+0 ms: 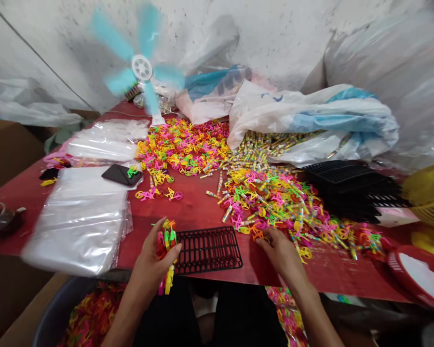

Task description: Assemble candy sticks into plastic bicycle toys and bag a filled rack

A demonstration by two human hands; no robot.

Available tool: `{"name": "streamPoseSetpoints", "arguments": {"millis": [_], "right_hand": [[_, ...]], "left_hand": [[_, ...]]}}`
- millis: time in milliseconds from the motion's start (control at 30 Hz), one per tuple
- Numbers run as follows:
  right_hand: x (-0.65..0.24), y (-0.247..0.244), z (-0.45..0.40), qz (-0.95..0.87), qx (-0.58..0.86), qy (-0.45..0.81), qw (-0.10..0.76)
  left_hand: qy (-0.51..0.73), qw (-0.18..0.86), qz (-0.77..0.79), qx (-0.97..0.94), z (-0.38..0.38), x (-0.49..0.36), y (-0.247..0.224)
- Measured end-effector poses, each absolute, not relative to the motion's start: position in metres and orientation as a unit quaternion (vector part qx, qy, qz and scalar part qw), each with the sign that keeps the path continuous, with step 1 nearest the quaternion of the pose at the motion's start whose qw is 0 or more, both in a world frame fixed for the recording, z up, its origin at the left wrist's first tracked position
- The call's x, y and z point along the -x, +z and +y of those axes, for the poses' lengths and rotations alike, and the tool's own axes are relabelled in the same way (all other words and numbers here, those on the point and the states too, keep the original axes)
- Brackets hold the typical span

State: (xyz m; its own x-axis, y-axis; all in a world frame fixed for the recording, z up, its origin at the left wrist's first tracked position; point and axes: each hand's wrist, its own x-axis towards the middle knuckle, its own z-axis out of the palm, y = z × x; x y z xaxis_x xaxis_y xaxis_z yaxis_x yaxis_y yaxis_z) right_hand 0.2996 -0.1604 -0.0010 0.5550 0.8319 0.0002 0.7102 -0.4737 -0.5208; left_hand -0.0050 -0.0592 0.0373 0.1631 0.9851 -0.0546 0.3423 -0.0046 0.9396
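My left hand [152, 262] is closed around several small plastic toy bicycles [169, 236] in green, yellow, red and pink, its thumb over the left end of a black slotted plastic rack [210, 250]. The rack lies at the table's front edge, and its slots look unfilled. To the right of it, my right hand [280, 250] pinches an orange toy bicycle [256, 232] at the near edge of a mixed pile. That pile [275, 197] holds colourful toy bicycles and small printed tubes.
A spinning fan [142, 67] stands behind more bicycles [188, 144]. Clear plastic bags [83, 221] and a phone [121, 174] lie left. Black racks [350, 185] are stacked right, near a red basket [419, 274]. A white sack [311, 115] lies behind; a tub [50, 313] sits below.
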Motion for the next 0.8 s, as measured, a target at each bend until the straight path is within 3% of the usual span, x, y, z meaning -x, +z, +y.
{"name": "streamPoseSetpoints", "arguments": {"millis": [100,267,367,467,533,667,800], "right_hand": [[-0.303,0.003,-0.167,-0.429,0.834,0.183,0.295],[-0.265,0.031,-0.163,-0.354,0.758,0.218,0.503],[-0.22,0.054,-0.152,-0.377,0.658,0.326,0.564],[-0.194,0.062,-0.136,-0.45,0.57,0.418,0.546],[-0.197,0.057,-0.115,-0.509,0.557,0.414,0.509],[-0.228,0.033,-0.048,-0.584,0.706,0.134,0.379],[-0.236,0.017,0.002,-0.575,0.73,0.08,0.36]], "left_hand": [[0.358,0.381,0.543,-0.657,-0.059,0.01,0.039],[0.39,0.178,0.529,-0.732,-0.069,-0.004,0.069],[0.349,0.278,0.471,-0.761,-0.082,-0.03,0.088],[0.311,0.441,0.46,-0.705,-0.085,-0.051,0.096],[0.338,0.492,0.488,-0.637,-0.078,-0.053,0.099],[0.4,0.53,0.527,-0.53,-0.058,-0.04,0.106],[0.413,0.571,0.514,-0.488,-0.05,-0.033,0.111]]}}
